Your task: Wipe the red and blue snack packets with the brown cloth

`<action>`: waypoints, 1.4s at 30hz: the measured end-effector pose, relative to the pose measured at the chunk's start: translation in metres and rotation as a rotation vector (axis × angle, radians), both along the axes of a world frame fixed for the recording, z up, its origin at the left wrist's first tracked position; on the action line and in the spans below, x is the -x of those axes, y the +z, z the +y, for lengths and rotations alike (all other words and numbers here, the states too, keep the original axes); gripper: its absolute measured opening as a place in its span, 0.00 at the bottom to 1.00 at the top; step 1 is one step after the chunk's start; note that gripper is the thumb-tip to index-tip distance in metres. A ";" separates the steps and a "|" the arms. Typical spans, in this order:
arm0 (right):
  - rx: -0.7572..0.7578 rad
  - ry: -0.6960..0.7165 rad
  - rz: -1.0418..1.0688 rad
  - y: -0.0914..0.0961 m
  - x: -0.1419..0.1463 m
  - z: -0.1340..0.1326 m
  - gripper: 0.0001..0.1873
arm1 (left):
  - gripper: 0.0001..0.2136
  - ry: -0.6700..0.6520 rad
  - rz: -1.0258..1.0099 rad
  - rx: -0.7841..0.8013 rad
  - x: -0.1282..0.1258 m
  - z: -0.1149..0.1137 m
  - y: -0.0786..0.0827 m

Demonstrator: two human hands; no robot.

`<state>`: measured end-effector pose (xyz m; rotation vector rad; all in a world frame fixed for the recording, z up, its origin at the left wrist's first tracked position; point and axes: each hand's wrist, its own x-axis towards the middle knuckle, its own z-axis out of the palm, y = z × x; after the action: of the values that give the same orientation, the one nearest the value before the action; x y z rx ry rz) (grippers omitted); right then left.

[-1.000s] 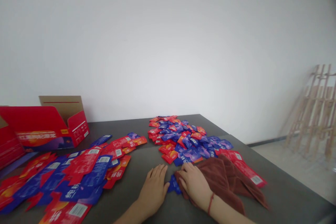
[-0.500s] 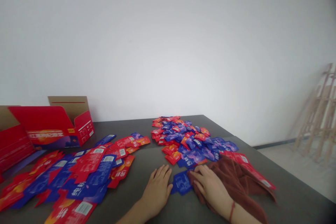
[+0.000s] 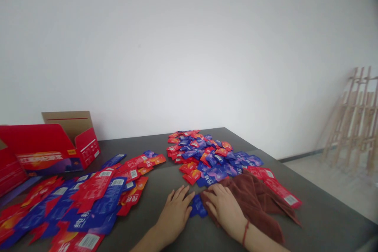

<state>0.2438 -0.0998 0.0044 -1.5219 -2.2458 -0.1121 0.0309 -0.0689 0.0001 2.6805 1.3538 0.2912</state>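
My left hand point(image 3: 175, 214) lies palm down on the dark table with its fingers spread, its thumb side at the edge of a small blue packet point(image 3: 198, 206). Across from it, my right hand point(image 3: 226, 209) presses a brown cloth point(image 3: 256, 199), fingers bent over the cloth's left end. That end covers part of the blue packet. Whether more packets lie under the cloth cannot be seen. Just beyond both hands rises a heap of small red and blue packets point(image 3: 211, 175).
Many larger flat red and blue pouches point(image 3: 97, 199) spread over the left side. Behind them stands an open red carton point(image 3: 44, 145), with another red box point(image 3: 10, 173) cut off at the edge. Red pouches point(image 3: 277, 187) lie past the cloth. Wooden racks point(image 3: 352, 114) lean on the wall.
My right hand and the cloth have slid a little left, covering more of the blue packet. My left hand stays nearly in place. The whole view has shifted slightly to the right.
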 end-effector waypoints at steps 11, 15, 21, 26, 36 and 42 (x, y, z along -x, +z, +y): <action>-0.022 0.040 -0.122 -0.009 0.029 -0.009 0.12 | 0.22 0.003 -0.015 -0.013 0.000 0.005 -0.004; 0.004 0.049 -0.100 0.003 0.040 0.001 0.08 | 0.23 0.006 -0.004 0.007 0.000 0.003 -0.001; -0.014 -0.088 -0.087 0.001 -0.013 -0.002 0.13 | 0.21 0.011 -0.013 0.000 -0.002 0.000 0.003; -0.038 0.071 -0.137 -0.013 -0.015 -0.024 0.15 | 0.21 0.007 -0.026 0.002 -0.002 0.003 -0.001; -0.015 -0.053 -0.134 0.004 0.000 0.022 0.13 | 0.21 0.001 -0.018 0.006 0.000 0.003 -0.002; -0.043 -0.090 -0.189 -0.008 -0.031 -0.008 0.13 | 0.22 0.006 -0.024 0.010 -0.001 0.002 -0.001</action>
<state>0.2748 -0.1082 -0.0037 -1.6508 -2.3005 -0.3417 0.0318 -0.0665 -0.0012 2.6565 1.3533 0.3153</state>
